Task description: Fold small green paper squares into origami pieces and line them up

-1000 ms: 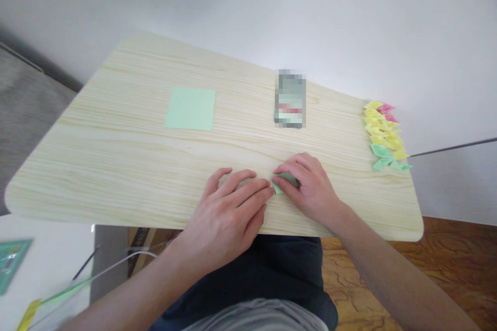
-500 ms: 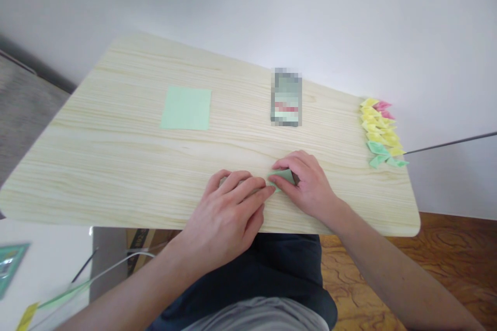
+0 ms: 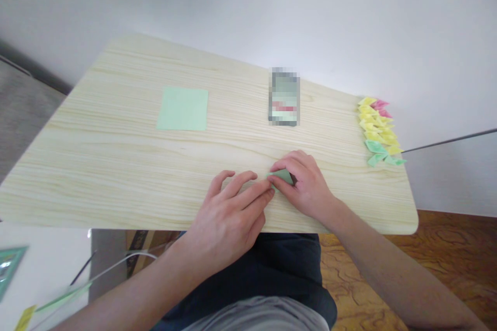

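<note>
A small folded piece of green paper [image 3: 284, 176] lies near the table's front edge. My right hand [image 3: 308, 183] is closed on it, thumb on the near side and index finger on the far side. My left hand [image 3: 233, 212] rests palm down on the left, its fingers spread. Its index and middle fingertips touch the paper's left end, beside my right thumb tip. Part of the paper is hidden under the fingers. Farther back on the left lies a flat square green sheet of paper [image 3: 182, 108].
A pixelated phone-like object [image 3: 284, 97] lies at the table's back edge. Several folded paper pieces, yellow [image 3: 375, 123], pink [image 3: 382, 107] and green [image 3: 376, 152], line the right end of the wooden table [image 3: 116, 165]. A white surface with a cable [image 3: 116, 261] sits lower left.
My left hand's fingers have spread wider, and its middle finger has stretched toward the paper's left end. My right hand keeps its pinch on the folded paper. The view has shifted slightly.
</note>
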